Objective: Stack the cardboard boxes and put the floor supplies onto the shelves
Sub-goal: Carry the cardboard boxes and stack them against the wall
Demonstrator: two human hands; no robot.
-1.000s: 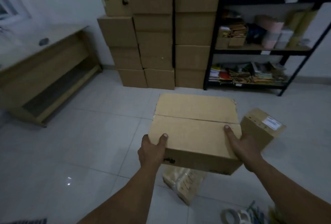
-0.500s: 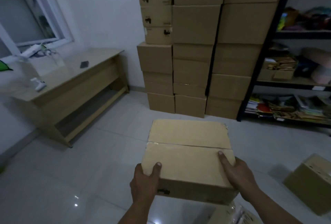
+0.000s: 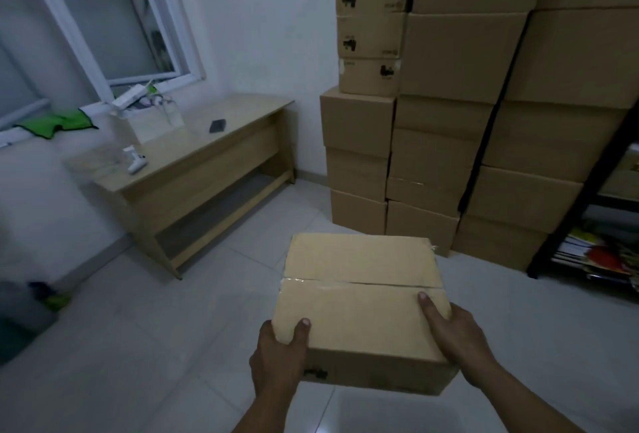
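A taped cardboard box (image 3: 363, 297) is carried above the tiled floor in both hands. My left hand (image 3: 276, 360) grips its near left corner, thumb on the top flap. My right hand (image 3: 456, 332) grips the near right corner, thumb lying along the top. Ahead stands a tall stack of cardboard boxes (image 3: 449, 114) against the wall, three columns wide. At the right edge a black metal shelf (image 3: 587, 221) holds colourful papers on its lowest level.
A low wooden desk (image 3: 207, 163) stands under the window at the left, with a small dark item, a white device and a clear container on it. A green cloth (image 3: 58, 123) lies on the sill. Dark and green things sit on the floor at far left.
The view has swung left and closer to the stack. The small box and the supplies on the floor have dropped out of sight. Both hands keep the same hold on the box.
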